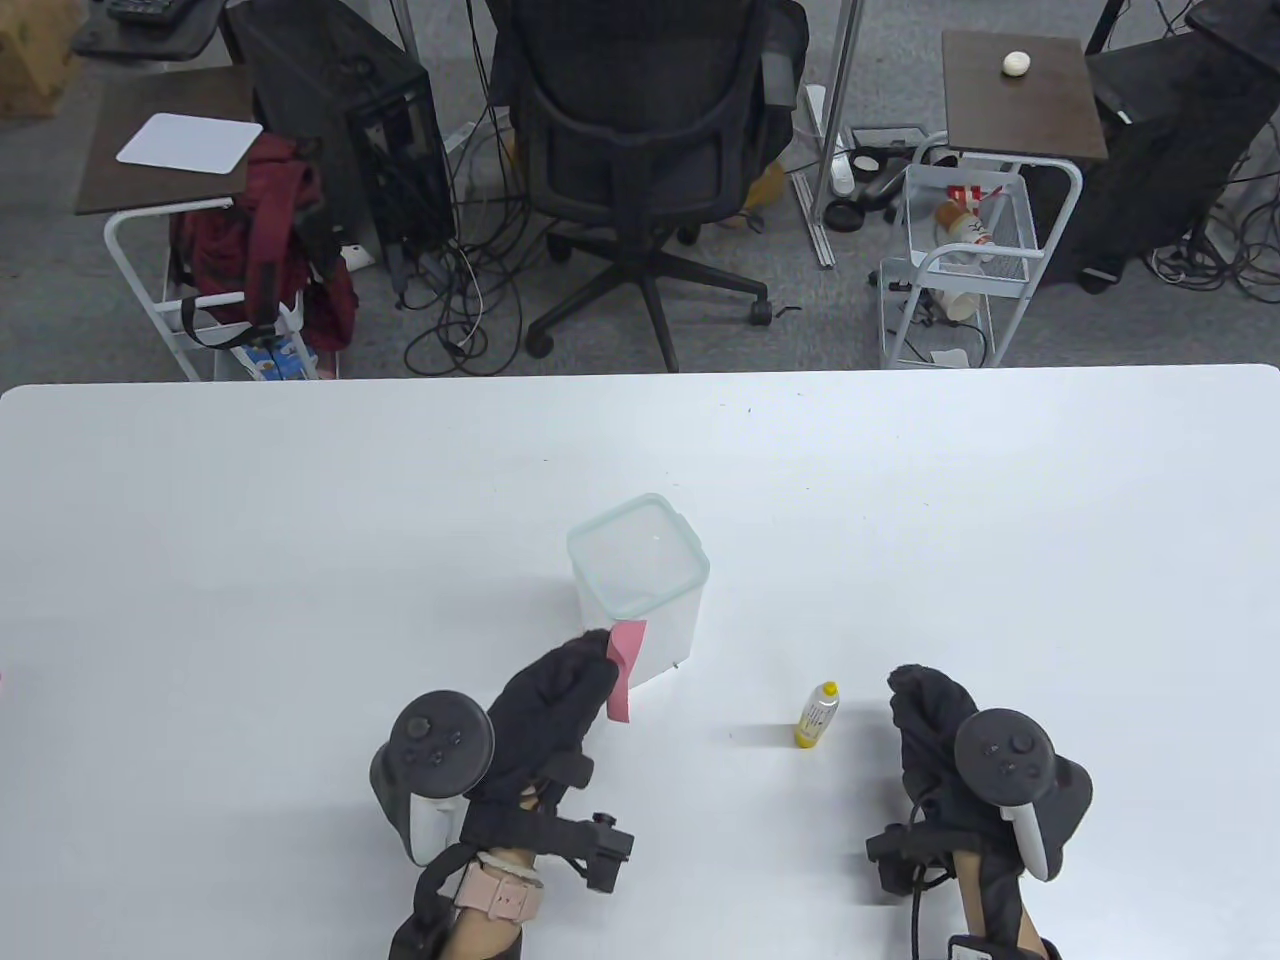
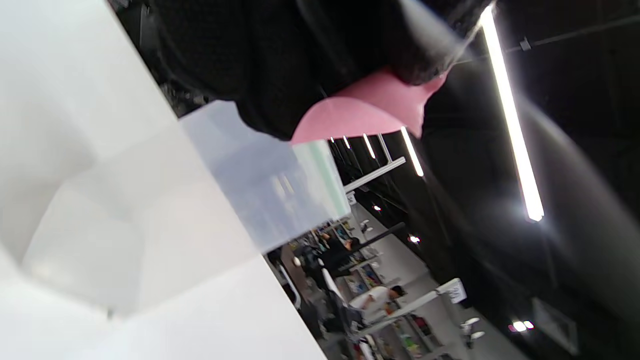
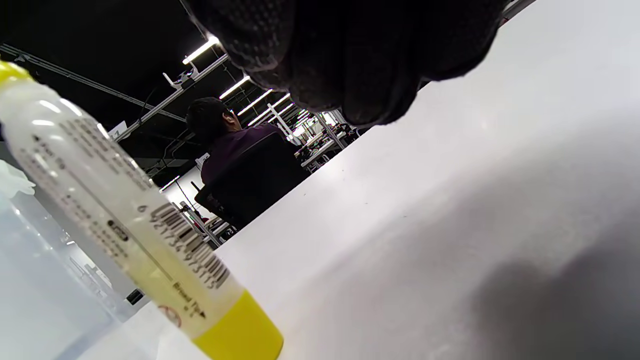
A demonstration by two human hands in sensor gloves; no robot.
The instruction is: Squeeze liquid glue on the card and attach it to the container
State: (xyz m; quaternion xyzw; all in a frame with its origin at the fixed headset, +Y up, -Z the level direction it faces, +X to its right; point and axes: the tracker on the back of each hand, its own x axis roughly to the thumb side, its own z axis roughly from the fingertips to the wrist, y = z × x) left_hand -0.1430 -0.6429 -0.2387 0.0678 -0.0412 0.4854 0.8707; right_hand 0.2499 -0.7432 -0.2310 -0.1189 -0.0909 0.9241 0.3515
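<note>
A translucent container (image 1: 640, 570) with a pale green-rimmed lid stands mid-table. My left hand (image 1: 598, 668) holds a pink card (image 1: 622, 672) against the container's near side, just under the lid. In the left wrist view the gloved fingers (image 2: 280, 60) grip the bent card (image 2: 370, 107) beside the container wall (image 2: 260, 185). A small glue bottle (image 1: 816, 715) with a yellow cap and base stands on the table to the right. My right hand (image 1: 915, 700) rests beside it, apart and empty. In the right wrist view the bottle (image 3: 125, 220) is close at the left, below the curled fingers (image 3: 350, 55).
The white table (image 1: 300, 520) spreads wide around the container. Beyond its far edge are an office chair (image 1: 640, 150), two small side tables and a wire cart (image 1: 965, 250).
</note>
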